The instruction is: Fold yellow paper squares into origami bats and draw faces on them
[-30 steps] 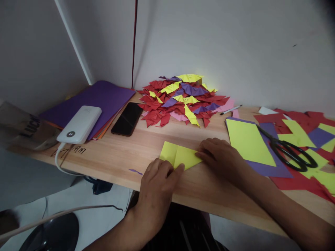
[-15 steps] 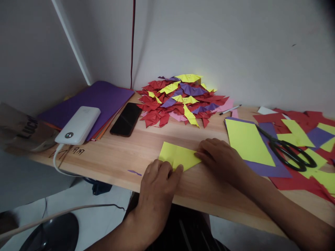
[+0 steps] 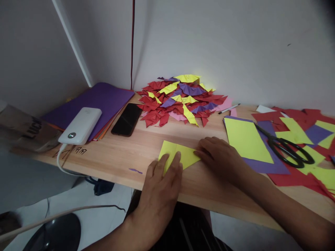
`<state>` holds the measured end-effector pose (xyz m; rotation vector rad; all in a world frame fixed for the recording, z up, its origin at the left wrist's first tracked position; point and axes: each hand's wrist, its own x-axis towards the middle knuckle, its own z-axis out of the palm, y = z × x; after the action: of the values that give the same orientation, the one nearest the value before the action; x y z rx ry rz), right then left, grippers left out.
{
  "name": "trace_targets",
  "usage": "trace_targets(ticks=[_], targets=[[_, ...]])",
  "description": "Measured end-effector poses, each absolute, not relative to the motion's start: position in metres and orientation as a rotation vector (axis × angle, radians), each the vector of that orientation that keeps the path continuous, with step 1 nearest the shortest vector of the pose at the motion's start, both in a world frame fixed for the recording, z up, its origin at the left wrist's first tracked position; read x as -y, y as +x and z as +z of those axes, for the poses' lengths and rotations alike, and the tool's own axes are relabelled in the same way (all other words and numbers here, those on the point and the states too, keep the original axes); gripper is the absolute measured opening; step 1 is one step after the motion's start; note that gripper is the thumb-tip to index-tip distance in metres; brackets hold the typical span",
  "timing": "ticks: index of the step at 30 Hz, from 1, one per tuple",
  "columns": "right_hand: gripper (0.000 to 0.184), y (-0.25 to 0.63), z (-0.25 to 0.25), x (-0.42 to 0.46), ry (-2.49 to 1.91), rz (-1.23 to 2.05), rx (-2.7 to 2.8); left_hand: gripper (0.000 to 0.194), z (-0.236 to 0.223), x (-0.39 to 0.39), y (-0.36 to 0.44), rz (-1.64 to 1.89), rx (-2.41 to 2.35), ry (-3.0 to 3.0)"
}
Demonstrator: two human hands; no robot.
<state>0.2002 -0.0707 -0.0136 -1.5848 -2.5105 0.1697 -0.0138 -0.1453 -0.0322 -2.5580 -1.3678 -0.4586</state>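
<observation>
A folded piece of yellow paper (image 3: 187, 157) lies on the wooden table in front of me, with a crease running across it. My left hand (image 3: 162, 188) rests over its near left part, fingers stretched out and pressing it flat. At the paper's right corner, my right hand (image 3: 218, 157) has its thumb and fingers closed on the tip. To the right of that hand lies an uncut yellow sheet (image 3: 247, 139) on top of purple paper (image 3: 261, 167). Black-handled scissors (image 3: 288, 150) rest across the edge of these sheets.
Against the wall is a heap of folded red, yellow and purple paper shapes (image 3: 180, 99). A phone (image 3: 127, 119), a white power bank (image 3: 81, 125) with cable and a purple paper stack (image 3: 104, 94) lie left. A pen (image 3: 229, 108) and coloured scraps (image 3: 311, 132) lie right.
My left hand's fingers have straightened and moved forward over the yellow paper. The right hand stays at the paper's right corner. The view has shifted slightly.
</observation>
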Motion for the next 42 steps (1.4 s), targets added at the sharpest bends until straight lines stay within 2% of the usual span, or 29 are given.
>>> trace_targets(ticks=[6,19,21,25,27,29,33,38,42], targets=[[0.019,0.2,-0.013,0.071,-1.557,0.129,2.504,0.056,-0.032,0.145,-0.019,-0.365,1.283,-2.725],[0.019,0.223,-0.005,0.058,-1.743,0.153,2.303,0.051,-0.034,0.14,-0.019,-0.369,1.139,-2.756],[0.022,0.221,0.002,0.064,-1.62,0.136,2.278,0.051,-0.036,0.14,-0.019,-0.382,1.143,-2.768],[0.026,0.199,0.012,0.095,-1.072,0.21,2.536,0.051,-0.036,0.14,-0.019,-0.407,1.169,-2.796],[0.032,0.188,0.009,0.114,-0.951,0.189,2.619,0.047,-0.037,0.14,-0.019,-0.443,1.185,-2.813],[0.046,0.182,0.001,0.13,-0.963,0.133,2.674,0.043,-0.038,0.14,-0.02,-0.467,1.199,-2.826],[0.068,0.183,-0.018,0.146,-1.071,0.07,2.714,0.047,-0.038,0.14,-0.021,-0.457,1.213,-2.831],[0.073,0.191,-0.028,0.147,-1.174,0.038,2.73,0.058,-0.032,0.14,-0.02,-0.346,1.194,-2.802],[0.07,0.197,-0.029,0.146,-1.211,0.054,2.715,0.06,-0.031,0.14,-0.022,-0.284,1.19,-2.792]])
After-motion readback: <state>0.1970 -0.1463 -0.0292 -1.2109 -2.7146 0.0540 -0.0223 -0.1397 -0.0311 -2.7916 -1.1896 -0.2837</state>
